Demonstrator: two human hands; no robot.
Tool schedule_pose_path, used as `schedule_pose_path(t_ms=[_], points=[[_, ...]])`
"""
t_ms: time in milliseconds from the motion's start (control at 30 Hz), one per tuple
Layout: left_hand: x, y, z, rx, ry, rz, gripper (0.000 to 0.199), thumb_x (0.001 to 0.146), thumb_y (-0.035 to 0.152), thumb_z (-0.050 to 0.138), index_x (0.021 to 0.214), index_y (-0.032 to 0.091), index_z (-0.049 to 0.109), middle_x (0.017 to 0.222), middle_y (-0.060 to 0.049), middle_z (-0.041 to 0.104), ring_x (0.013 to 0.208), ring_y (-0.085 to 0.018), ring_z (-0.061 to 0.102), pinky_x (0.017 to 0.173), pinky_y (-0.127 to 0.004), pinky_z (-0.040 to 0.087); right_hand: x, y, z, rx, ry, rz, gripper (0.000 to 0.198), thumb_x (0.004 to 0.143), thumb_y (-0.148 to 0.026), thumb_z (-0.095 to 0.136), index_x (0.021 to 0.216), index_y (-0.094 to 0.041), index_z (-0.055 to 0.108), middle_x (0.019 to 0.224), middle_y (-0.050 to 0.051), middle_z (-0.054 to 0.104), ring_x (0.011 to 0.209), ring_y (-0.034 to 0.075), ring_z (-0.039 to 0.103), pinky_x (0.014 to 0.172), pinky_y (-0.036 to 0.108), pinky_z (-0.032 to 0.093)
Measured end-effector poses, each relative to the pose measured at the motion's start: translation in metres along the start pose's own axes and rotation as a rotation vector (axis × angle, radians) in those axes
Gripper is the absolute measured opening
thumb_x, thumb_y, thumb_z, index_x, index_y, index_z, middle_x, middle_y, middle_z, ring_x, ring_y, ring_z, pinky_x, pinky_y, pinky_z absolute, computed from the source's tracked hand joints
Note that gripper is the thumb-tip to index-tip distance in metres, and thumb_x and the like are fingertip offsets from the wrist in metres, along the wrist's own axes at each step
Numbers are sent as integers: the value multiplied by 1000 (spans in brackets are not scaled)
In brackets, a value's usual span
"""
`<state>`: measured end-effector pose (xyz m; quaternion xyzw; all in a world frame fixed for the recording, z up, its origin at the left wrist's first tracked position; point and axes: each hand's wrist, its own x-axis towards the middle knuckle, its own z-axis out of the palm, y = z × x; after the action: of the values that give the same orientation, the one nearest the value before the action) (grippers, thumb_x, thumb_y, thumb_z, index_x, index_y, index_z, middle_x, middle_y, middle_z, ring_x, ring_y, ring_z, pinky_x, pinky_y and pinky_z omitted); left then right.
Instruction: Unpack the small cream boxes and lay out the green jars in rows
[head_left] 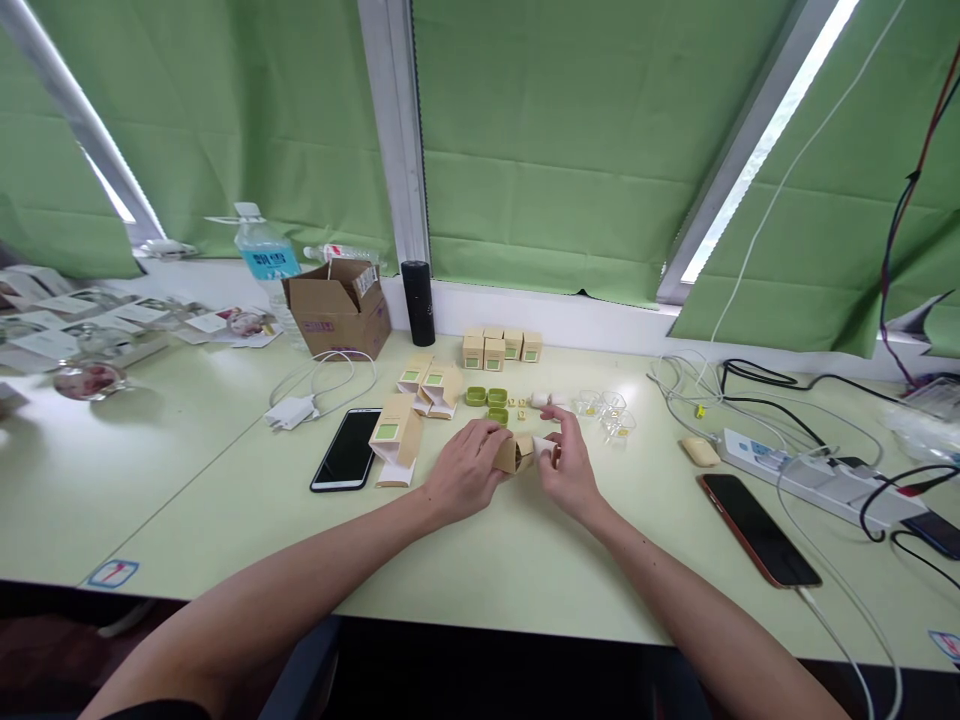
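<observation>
A small kraft cardboard box with its end open lies between my hands, low over the table. My left hand is wrapped round its left side. My right hand pinches the white-lined flap at its right end. Just beyond sit a few green square cups, tiny yellow pieces and white cylinders. Clear plastic cups stand to the right of them. Open kraft boxes with green labels lie left of my left hand. Several closed boxes are grouped farther back.
A black-screened phone lies left, near a white charger. Behind are a brown carton, a water bottle and a black cylinder. On the right are another phone, an earbud case, a power strip and tangled cables.
</observation>
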<state>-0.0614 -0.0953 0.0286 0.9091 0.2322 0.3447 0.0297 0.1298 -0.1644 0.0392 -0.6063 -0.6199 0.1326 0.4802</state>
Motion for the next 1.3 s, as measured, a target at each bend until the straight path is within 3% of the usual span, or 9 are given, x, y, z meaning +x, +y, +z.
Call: schedule_pose_path(t_ms=[133, 233, 433, 567, 733, 867, 1067, 1200, 1300], points=[[0, -2, 0, -35, 8, -29, 57, 84, 14, 64, 135, 24, 42, 125, -14, 55, 117, -33, 58, 90, -48, 57, 4, 3, -1, 262, 3, 91, 46, 89, -21, 48, 134, -29, 39, 138, 12, 48, 75, 14, 61, 59, 29, 57], [0, -3, 0, -19, -17, -52, 50, 87, 17, 62, 131, 27, 42, 124, -12, 54, 113, -31, 59, 80, -44, 58, 8, 5, 0, 408, 37, 124, 41, 92, -30, 51, 132, -30, 40, 136, 10, 49, 76, 14, 63, 61, 32, 62], [0, -4, 1, -9, -63, -105, 32, 93, 20, 59, 122, 25, 46, 123, -12, 53, 110, -29, 61, 64, -33, 55, 17, 15, 1, 576, 111, 264, 45, 88, -50, 62, 124, -30, 45, 126, 8, 56, 97, 23, 65, 57, 36, 63], [2, -3, 0, -37, -62, -97, 37, 95, 22, 57, 130, 25, 45, 124, -12, 53, 110, -28, 61, 70, -35, 57, 16, 19, 0, 395, 173, 186, 43, 89, -43, 63, 125, -30, 46, 127, 8, 55, 95, 23, 65, 67, 41, 64], [1, -2, 2, -54, -55, -91, 57, 96, 23, 58, 148, 29, 36, 125, -13, 53, 112, -30, 61, 74, -38, 59, 12, 19, -3, -87, 236, -261, 24, 93, -18, 52, 110, -28, 64, 128, 10, 49, 128, 29, 49, 101, 54, 53], [-1, -4, 5, -51, -51, -72, 63, 97, 24, 56, 153, 28, 30, 127, -15, 53, 113, -31, 61, 75, -40, 59, 9, 16, 0, -217, 162, -449, 39, 90, -2, 43, 100, -28, 70, 130, 9, 50, 134, 31, 41, 108, 60, 45], [-1, -6, 7, -44, -43, -56, 62, 98, 25, 55, 154, 25, 29, 128, -17, 53, 115, -33, 60, 78, -42, 60, 6, 10, -3, -174, 149, -423, 14, 89, -13, 58, 81, -24, 64, 126, 10, 56, 133, 34, 41, 110, 63, 42], [-1, -4, 6, -23, -49, -52, 62, 97, 24, 54, 153, 24, 30, 127, -17, 53, 116, -34, 60, 73, -41, 61, 5, 7, -3, -138, 127, -366, 30, 90, -24, 63, 62, -23, 53, 120, 10, 61, 133, 36, 40, 108, 63, 43], [-2, -4, 5, -4, -56, -37, 60, 97, 24, 53, 153, 25, 31, 127, -17, 53, 115, -33, 61, 71, -39, 61, 4, 8, 0, -153, 83, -320, 31, 87, -25, 68, 59, -23, 53, 121, 11, 62, 135, 37, 38, 107, 62, 43]])
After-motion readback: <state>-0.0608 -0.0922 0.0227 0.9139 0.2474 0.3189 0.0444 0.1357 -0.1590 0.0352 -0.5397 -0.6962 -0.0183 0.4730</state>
